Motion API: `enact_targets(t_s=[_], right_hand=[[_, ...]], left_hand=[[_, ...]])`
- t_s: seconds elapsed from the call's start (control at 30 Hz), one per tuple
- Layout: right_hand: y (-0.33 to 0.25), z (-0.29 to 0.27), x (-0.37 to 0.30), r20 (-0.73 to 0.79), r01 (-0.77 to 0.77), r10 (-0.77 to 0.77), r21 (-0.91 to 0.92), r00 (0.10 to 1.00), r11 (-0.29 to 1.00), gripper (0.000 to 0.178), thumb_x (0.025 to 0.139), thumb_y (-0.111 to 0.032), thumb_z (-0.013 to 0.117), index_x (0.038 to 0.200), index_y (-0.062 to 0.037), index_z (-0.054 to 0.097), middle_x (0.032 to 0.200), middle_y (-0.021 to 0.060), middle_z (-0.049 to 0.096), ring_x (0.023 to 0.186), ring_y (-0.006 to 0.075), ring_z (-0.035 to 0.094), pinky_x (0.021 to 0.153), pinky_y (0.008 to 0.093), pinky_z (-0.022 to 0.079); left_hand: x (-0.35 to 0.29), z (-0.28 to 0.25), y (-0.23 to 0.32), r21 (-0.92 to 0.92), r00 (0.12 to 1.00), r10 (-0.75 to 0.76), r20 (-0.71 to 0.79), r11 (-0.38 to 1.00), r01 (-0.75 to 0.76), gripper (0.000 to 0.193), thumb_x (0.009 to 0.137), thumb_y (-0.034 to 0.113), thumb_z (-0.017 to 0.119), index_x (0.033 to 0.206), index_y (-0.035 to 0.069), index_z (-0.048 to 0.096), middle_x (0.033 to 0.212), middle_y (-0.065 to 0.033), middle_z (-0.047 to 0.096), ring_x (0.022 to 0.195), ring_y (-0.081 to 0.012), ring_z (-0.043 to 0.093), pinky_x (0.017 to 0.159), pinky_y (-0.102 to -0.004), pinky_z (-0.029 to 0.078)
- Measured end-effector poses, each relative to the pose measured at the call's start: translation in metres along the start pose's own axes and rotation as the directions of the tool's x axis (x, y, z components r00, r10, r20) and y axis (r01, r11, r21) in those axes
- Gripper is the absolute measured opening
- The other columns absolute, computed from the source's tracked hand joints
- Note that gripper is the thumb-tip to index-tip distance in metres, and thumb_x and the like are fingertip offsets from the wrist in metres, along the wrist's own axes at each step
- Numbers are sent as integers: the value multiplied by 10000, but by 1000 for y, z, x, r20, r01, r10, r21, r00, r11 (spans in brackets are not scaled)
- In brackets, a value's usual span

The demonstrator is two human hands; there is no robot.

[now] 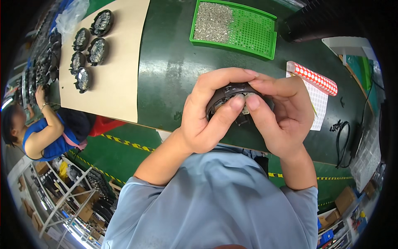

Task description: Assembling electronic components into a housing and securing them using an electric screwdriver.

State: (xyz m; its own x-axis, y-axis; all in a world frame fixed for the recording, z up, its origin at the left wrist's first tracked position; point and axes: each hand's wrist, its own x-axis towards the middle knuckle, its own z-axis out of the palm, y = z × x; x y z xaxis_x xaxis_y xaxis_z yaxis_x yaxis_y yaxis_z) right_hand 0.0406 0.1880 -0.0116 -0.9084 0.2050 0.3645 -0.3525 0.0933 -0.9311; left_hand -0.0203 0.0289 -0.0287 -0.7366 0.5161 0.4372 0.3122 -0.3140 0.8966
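Observation:
Between my two hands is a round black plastic housing (215, 98) with electronic parts showing inside it. My left hand (203, 110) wraps round its left side, the thumb pressed on the inner parts. From the other side my right hand (286, 112) closes on it, thumb tip beside the left thumb and fingers over the upper rim. Both thumbs and the curled fingers hide much of the inside. The housing is held above the dark green table (166, 74), close to its near edge.
Several similar round housings (98, 51) lie on a beige sheet (120, 62) at the left. A green tray (253, 37) holds small metal pins (212, 23). To the right are a red-and-white dotted roll (315, 79), a sticker sheet (318, 106) and a black cable (338, 145). Another person (45, 133) works far left.

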Motion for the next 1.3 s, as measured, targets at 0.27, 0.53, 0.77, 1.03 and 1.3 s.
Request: enact_targets(t_s=[0.27, 0.53, 0.77, 1.03, 1.3], right_hand=[[-5, 9, -6, -30, -43, 42, -32, 999, 999, 277, 856, 63, 736, 1117, 38, 648, 1146, 174, 696, 865, 170, 682, 768, 260, 550], [-5, 8, -2, 57, -68, 67, 19, 996, 997, 415, 886, 100, 685, 1249, 57, 491, 1236, 216, 649, 986, 157, 635, 868, 276, 520], [1, 10, -10, 0, -44, 44, -29, 999, 999, 363, 921, 106, 662, 1239, 67, 490, 1272, 246, 643, 1080, 197, 662, 929, 292, 536], [3, 12, -14, 3, 3, -4, 90, 1000, 996, 309, 929, 110, 653, 1176, 61, 475, 1275, 334, 628, 1153, 283, 670, 944, 330, 552], [3, 13, -10, 38, 62, -67, 114, 997, 992, 298, 939, 89, 654, 1166, 39, 466, 1242, 356, 640, 1103, 292, 700, 783, 276, 548]], left_hand=[[-2, 3, 9, -290, 971, -227, -79, 937, 196, 297, 1007, 17, 507, 1290, -68, 528, 1239, -226, 658, 1060, -245, 676, 950, -357, 535], [6, 0, 5, -441, 948, -314, -46, 858, 262, 272, 1011, 56, 529, 1259, -51, 558, 1181, -181, 671, 1015, -227, 682, 916, -349, 547], [5, 1, 3, -399, 956, -292, -28, 880, 257, 307, 1024, 89, 536, 1308, -25, 519, 1201, -150, 660, 1101, -206, 641, 983, -348, 506], [-1, -2, 1, -223, 996, -88, -26, 971, 80, 327, 1016, 14, 481, 1339, -38, 497, 1258, -166, 629, 1112, -207, 630, 967, -331, 504], [1, 6, 6, -234, 993, -67, -98, 971, 42, 308, 1016, 3, 494, 1322, -33, 482, 1227, -185, 649, 1074, -221, 645, 947, -340, 505]])
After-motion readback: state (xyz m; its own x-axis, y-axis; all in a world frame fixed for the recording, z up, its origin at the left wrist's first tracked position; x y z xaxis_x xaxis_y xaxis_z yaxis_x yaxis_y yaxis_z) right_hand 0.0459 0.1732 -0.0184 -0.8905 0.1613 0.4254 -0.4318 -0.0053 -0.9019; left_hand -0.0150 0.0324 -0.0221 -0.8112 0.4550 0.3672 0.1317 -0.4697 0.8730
